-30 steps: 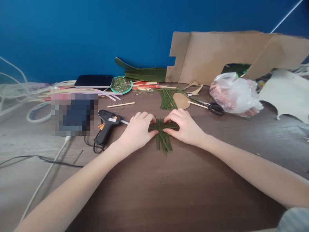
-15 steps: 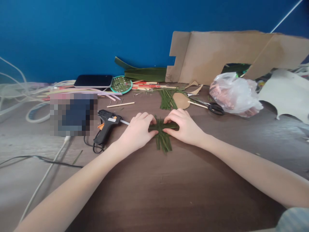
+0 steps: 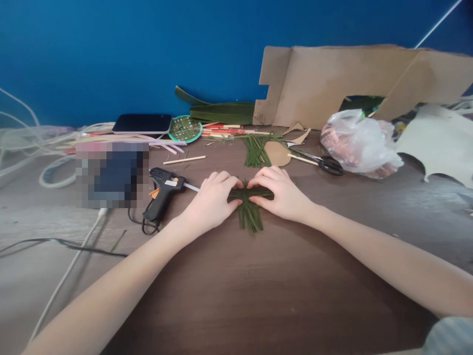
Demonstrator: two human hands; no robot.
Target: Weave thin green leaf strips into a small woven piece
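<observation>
A small crossed bundle of dark green leaf strips (image 3: 250,213) lies on the brown table (image 3: 236,286) in the middle. My left hand (image 3: 211,199) presses on its left side with fingers curled over the strips. My right hand (image 3: 281,193) holds the right side the same way, fingertips almost meeting those of the left hand over the centre. The strip ends stick out toward me below both hands.
A black glue gun (image 3: 162,193) lies just left of my left hand, its cord trailing left. Behind are loose green strips (image 3: 255,150), scissors (image 3: 325,164), a plastic bag (image 3: 356,144), cardboard sheets (image 3: 332,81), a phone (image 3: 142,124) and a round woven disc (image 3: 185,129).
The fingertips of both hands have closed in toward each other over the centre of the leaf bundle. The bundle itself has not shifted.
</observation>
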